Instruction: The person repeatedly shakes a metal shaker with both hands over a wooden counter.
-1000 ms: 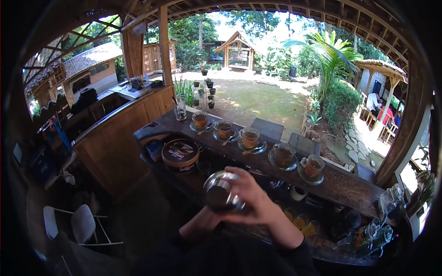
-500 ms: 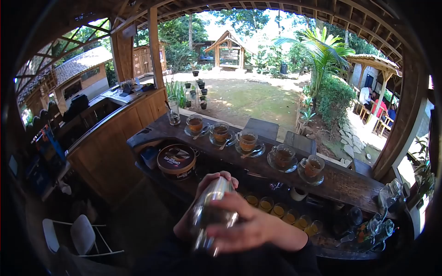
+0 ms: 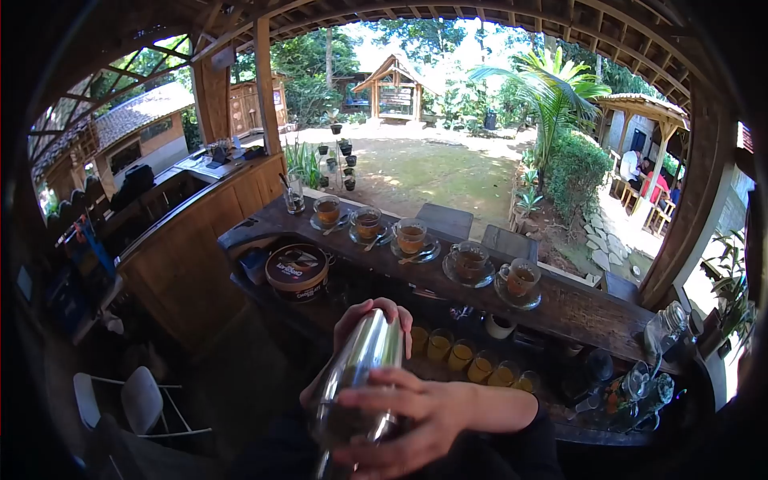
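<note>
Both my hands grip a shiny metal shaker [image 3: 360, 368] held upright in front of my chest. My left hand [image 3: 356, 320] wraps its upper part from behind. My right hand [image 3: 416, 420] clasps the lower part, fingers spread across the front. Below the shaker, on the lower shelf, stands a row of several small glasses of orange drink [image 3: 468, 360]. On the wooden bar top [image 3: 576, 308] beyond, several glass cups of tea [image 3: 410, 238] sit on saucers with spoons.
A round brown tin [image 3: 297, 270] sits at the bar's left end. Glass jars and bottles [image 3: 648, 364] crowd the right end. A white chair [image 3: 140, 396] stands lower left. A wooden counter [image 3: 192, 232] runs off to the left. People sit at a far right pavilion [image 3: 652, 180].
The shaker swung from pointing its base at the camera to upright and came lower and closer. My right hand slid down to its lower part.
</note>
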A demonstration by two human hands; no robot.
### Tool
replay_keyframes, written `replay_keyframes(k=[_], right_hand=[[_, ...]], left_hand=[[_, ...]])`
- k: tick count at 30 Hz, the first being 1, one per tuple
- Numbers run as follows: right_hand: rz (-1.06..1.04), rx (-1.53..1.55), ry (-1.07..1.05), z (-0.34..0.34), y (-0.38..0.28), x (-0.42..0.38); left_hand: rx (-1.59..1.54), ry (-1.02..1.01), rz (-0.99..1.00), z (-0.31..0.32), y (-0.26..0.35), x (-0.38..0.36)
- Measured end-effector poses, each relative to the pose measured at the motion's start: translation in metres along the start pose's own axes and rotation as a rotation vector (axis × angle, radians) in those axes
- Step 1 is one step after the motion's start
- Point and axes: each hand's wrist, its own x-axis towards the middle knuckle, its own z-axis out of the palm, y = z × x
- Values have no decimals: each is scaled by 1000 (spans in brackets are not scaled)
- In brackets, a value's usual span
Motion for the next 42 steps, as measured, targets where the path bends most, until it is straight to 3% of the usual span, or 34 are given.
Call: replay_keyframes(k=[2,4,5,6,8,9,10,12,13,14,16,18,20,21,22,24,25,26,28,30,32,34,35,38,40,42], right_hand=[[-19,-27,45,-8,-5,-2],[64,-30,97,-10,0,-22],[276,-4,133,-9,4,-39],[419,-20,190,-9,13,-62],[622,-30,344,-14,9,-87],[482,-10,319,-21,-1,-80],[348,18,289,-30,-17,-66],[93,-28,90,-51,-55,-37],[22,-28,76,-55,-74,-26],[22,-1,24,-58,-91,-24],[-18,1,74,-59,-91,-31],[194,-27,102,-52,-78,-65],[538,72,316,-45,-66,-97],[554,74,311,-48,-74,-97],[491,72,322,-52,-79,-92],[282,44,275,-62,-92,-69],[149,2,234,-64,-103,-56],[12,-43,195,-66,-112,-45],[-20,-43,68,-71,-131,-38],[-12,-58,118,-65,-113,-46],[230,-24,179,-33,-86,-94],[587,102,252,-38,-63,-103],[602,64,306,-34,-64,-104],[199,138,160,-41,-74,-58],[-55,-72,69,-35,-77,-35],[-99,-87,58,-21,-61,-36]], left_hand=[[21,-39,8,14,-6,6],[-257,173,-31,-18,-34,-4],[6,408,360,1,-69,-17],[-727,33,288,-17,-98,-15],[-441,238,-81,-48,-101,-7],[-272,480,94,-20,-112,1],[-476,100,256,21,-118,4],[-172,37,256,37,-106,15],[-229,20,-68,44,-92,18],[-47,-21,-58,50,-94,19],[-151,128,-58,66,-110,17],[-455,304,-131,42,-141,4],[-382,258,326,38,-190,-1],[-457,319,269,50,-191,3],[-523,371,209,63,-183,10],[-799,148,-64,94,-167,14],[-384,370,-58,69,-159,17],[-247,262,-57,80,-148,21],[-95,-47,58,82,-149,25],[-233,124,-44,68,-157,19],[-270,662,114,15,-198,-20],[-772,-142,265,27,-201,6],[-569,45,318,41,-196,6],[-191,474,319,71,-140,9],[-27,248,37,59,-91,10],[108,121,74,51,-71,10]])
